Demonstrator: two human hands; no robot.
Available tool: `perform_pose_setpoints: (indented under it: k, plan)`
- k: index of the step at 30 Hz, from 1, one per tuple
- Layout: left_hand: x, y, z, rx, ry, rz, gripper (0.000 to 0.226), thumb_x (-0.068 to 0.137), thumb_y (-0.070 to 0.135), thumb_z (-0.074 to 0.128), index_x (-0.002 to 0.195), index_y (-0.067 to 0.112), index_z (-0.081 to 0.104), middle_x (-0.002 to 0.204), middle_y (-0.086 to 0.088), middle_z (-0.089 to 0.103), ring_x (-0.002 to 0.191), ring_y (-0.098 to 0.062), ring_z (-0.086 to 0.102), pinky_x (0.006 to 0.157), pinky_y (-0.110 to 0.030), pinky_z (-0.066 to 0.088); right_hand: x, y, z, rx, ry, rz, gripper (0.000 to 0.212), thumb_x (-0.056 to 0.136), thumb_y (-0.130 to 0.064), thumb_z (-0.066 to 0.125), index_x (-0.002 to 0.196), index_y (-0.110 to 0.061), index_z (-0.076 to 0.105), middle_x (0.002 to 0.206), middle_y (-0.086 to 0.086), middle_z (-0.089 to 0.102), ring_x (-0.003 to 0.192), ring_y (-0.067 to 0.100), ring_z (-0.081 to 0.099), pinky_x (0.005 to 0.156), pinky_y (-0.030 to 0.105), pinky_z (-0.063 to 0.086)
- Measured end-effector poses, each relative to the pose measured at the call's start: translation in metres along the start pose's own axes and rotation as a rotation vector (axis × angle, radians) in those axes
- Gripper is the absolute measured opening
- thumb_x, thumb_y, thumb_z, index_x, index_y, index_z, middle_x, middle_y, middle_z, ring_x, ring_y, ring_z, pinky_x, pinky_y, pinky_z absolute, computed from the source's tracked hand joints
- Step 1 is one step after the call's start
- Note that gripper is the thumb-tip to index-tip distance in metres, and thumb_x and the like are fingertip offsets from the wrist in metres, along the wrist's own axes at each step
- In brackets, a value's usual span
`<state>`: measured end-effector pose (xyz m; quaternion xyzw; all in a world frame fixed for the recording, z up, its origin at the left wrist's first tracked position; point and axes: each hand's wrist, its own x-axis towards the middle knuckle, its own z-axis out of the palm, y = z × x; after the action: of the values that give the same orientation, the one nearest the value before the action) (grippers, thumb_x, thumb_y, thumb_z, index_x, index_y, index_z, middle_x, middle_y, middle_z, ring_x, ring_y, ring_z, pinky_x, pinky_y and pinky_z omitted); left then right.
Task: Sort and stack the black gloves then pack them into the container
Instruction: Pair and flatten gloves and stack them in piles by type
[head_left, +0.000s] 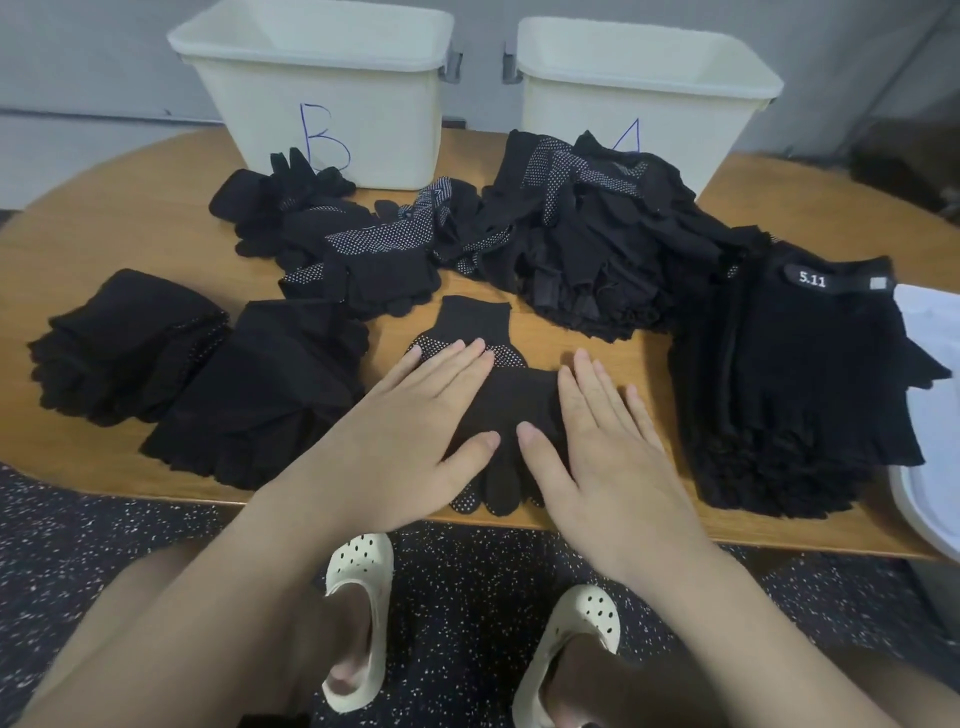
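Black knit gloves (488, 410) with white grip dots, lying flat at the table's near edge, cuff pointing away, fingertips at the edge. Two neat stacks of black gloves on the left: far-left stack (124, 348) and second stack (270, 384), just beside each other. Loose unsorted heap (587, 228) of dotted and plain black gloves in the middle, spreading toward both bins. Tall stack on the right (810, 384), top glove tagged "5.11". White bin marked B (322, 93) and white bin marked A (639, 93) upright behind the heap.
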<state>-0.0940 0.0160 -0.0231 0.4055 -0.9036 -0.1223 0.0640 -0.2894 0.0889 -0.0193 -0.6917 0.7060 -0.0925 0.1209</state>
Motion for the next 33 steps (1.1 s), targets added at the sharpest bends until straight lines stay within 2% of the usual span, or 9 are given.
perform_pose_setpoints:
  k: [4, 8, 12, 16, 18, 22, 26, 29, 33]
  plan:
    - [0.005, 0.001, -0.007, -0.215, 0.116, -0.052, 0.059, 0.106, 0.045, 0.024, 0.158, 0.022, 0.039, 0.161, 0.010, 0.039, 0.151, 0.001, 0.024, 0.128, -0.026, 0.007, 0.014, 0.001, -0.004, 0.167, 0.162, -0.088, 0.071, 0.103, -0.057, 0.017, 0.162, -0.018, 0.030, 0.168, -0.005, 0.028, 0.157, 0.006, 0.012, 0.129, 0.031, 0.005]
    - [0.013, -0.004, -0.008, -0.145, 0.272, -0.088, 0.040, 0.102, 0.036, 0.054, 0.138, 0.020, 0.060, 0.122, 0.009, 0.066, 0.119, -0.015, 0.057, 0.113, -0.038, 0.038, 0.031, 0.005, -0.006, 0.133, 0.241, -0.174, 0.047, 0.103, -0.037, 0.050, 0.145, -0.016, 0.053, 0.143, -0.001, 0.058, 0.141, 0.015, 0.044, 0.127, 0.032, 0.017]
    - [0.018, -0.005, -0.009, -0.229, 0.293, -0.106, 0.040, 0.094, 0.033, 0.072, 0.131, 0.021, 0.065, 0.108, 0.011, 0.063, 0.110, -0.013, 0.058, 0.106, -0.047, 0.042, 0.040, 0.005, -0.011, 0.159, 0.181, -0.176, 0.048, 0.096, -0.032, 0.066, 0.141, -0.018, 0.057, 0.127, -0.005, 0.064, 0.126, 0.017, 0.055, 0.125, 0.039, 0.025]
    - [0.023, -0.004, -0.012, -0.324, 0.246, -0.140, 0.027, 0.092, 0.027, 0.074, 0.118, 0.021, 0.072, 0.102, 0.010, 0.058, 0.102, -0.007, 0.056, 0.105, -0.044, 0.042, 0.043, 0.006, -0.017, 0.188, 0.107, -0.140, 0.050, 0.095, -0.035, 0.066, 0.142, -0.021, 0.054, 0.119, -0.012, 0.053, 0.121, 0.014, 0.047, 0.111, 0.033, 0.036]
    - [0.023, -0.005, -0.011, -0.369, 0.256, -0.145, 0.015, 0.090, 0.025, 0.076, 0.104, 0.021, 0.074, 0.096, 0.012, 0.057, 0.097, -0.006, 0.056, 0.099, -0.042, 0.047, 0.044, 0.008, -0.016, 0.194, 0.099, -0.137, 0.033, 0.095, -0.034, 0.067, 0.125, -0.022, 0.066, 0.111, -0.010, 0.056, 0.114, 0.014, 0.048, 0.102, 0.032, 0.039]
    - [0.016, -0.002, -0.016, -0.505, 0.300, -0.171, 0.010, 0.089, 0.027, 0.077, 0.092, 0.020, 0.071, 0.087, 0.016, 0.063, 0.089, 0.002, 0.059, 0.082, -0.019, 0.043, 0.039, 0.009, -0.024, 0.395, 0.126, -0.134, 0.004, 0.093, -0.026, 0.070, 0.090, -0.024, 0.071, 0.093, -0.010, 0.056, 0.094, 0.009, 0.055, 0.080, 0.026, 0.041]
    - [0.008, 0.008, -0.031, -1.055, 0.390, -0.214, 0.008, 0.092, 0.014, 0.075, 0.097, 0.008, 0.073, 0.084, 0.002, 0.076, 0.084, -0.011, 0.073, 0.079, -0.026, 0.057, 0.029, 0.007, -0.044, 0.832, 0.134, -0.145, 0.007, 0.095, -0.011, 0.071, 0.091, -0.017, 0.072, 0.089, 0.001, 0.074, 0.084, 0.020, 0.071, 0.075, 0.037, 0.059]
    - [0.003, 0.012, -0.033, -1.363, 0.369, -0.192, 0.024, 0.090, 0.013, 0.076, 0.112, 0.005, 0.071, 0.095, -0.002, 0.079, 0.098, -0.022, 0.075, 0.089, -0.036, 0.059, 0.020, -0.001, -0.053, 1.021, 0.198, -0.167, 0.006, 0.094, -0.005, 0.070, 0.095, -0.010, 0.072, 0.090, 0.008, 0.077, 0.084, 0.017, 0.073, 0.074, 0.030, 0.060]
    - [-0.005, 0.014, -0.035, -1.435, 0.335, -0.138, 0.039, 0.084, 0.014, 0.074, 0.120, 0.000, 0.069, 0.117, -0.013, 0.075, 0.114, -0.030, 0.071, 0.100, -0.044, 0.056, 0.019, -0.016, -0.057, 1.127, 0.264, -0.172, 0.005, 0.093, -0.005, 0.069, 0.097, -0.004, 0.072, 0.092, 0.009, 0.078, 0.084, 0.015, 0.074, 0.074, 0.026, 0.060]
